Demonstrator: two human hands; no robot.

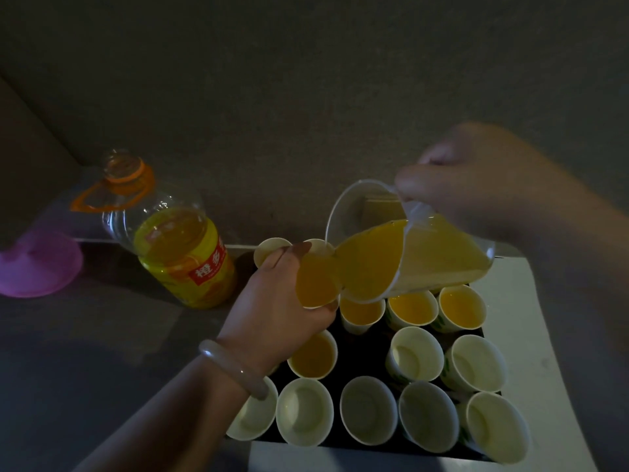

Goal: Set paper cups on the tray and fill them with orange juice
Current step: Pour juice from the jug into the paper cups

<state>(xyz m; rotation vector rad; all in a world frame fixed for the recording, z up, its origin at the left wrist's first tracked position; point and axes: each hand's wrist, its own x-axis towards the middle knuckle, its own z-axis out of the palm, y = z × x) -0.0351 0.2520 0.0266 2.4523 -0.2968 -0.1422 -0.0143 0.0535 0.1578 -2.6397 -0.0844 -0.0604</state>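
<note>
My right hand (476,189) grips a clear plastic jug (425,253) of orange juice, tilted to the left so its lip meets a paper cup (318,281). My left hand (275,301) holds that cup lifted above the black tray (360,349), and juice fills it. On the tray stand several paper cups; those in the back row (412,308) and one at the left (313,356) hold juice, while the front cups (367,408) are empty.
A large orange juice bottle (177,240), open and about half full, stands left of the tray. A purple plastic lid (37,264) lies at the far left. The tray rests on a white surface (531,335). Two more cups (272,250) sit behind my left hand.
</note>
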